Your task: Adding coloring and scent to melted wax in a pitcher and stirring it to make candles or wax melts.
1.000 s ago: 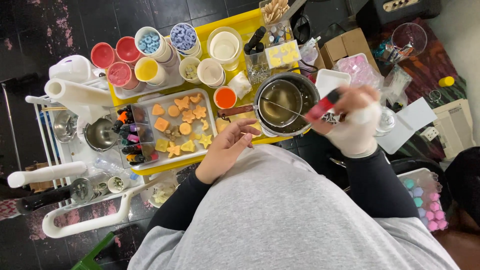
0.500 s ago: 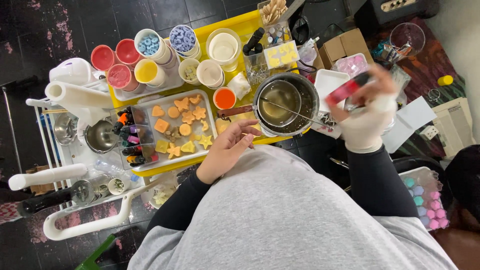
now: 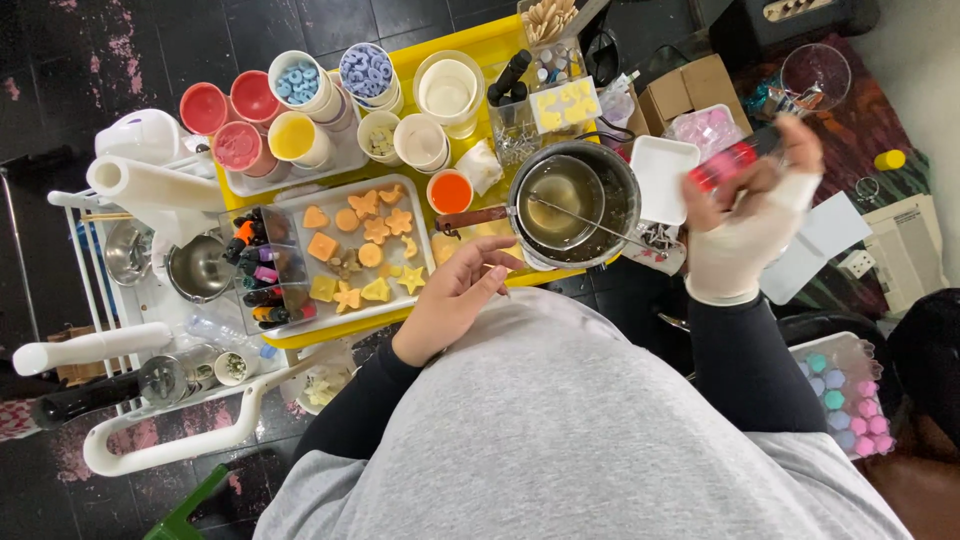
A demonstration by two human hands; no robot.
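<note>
My right hand (image 3: 745, 225), in a pale glove, was closed around a small red bottle (image 3: 728, 164), held up just right of the metal pot (image 3: 575, 205) and over the white tray (image 3: 662, 178). My left hand (image 3: 452, 297) lay half open, holding nothing, at the yellow table (image 3: 500, 40) edge near the pot's handle.

Three red-filled cups (image 3: 232, 112) and one yellow-filled cup (image 3: 292, 137) are counted at the far left of the yellow table (image 3: 480, 38), beside two cups of blue rings (image 3: 335, 80). About a dozen orange and yellow moulded shapes (image 3: 362, 250) are counted in one clear tray (image 3: 330, 315). One metal pot (image 3: 575, 205), one small orange cup (image 3: 450, 191) and one square white dish (image 3: 663, 178) are counted.
</note>
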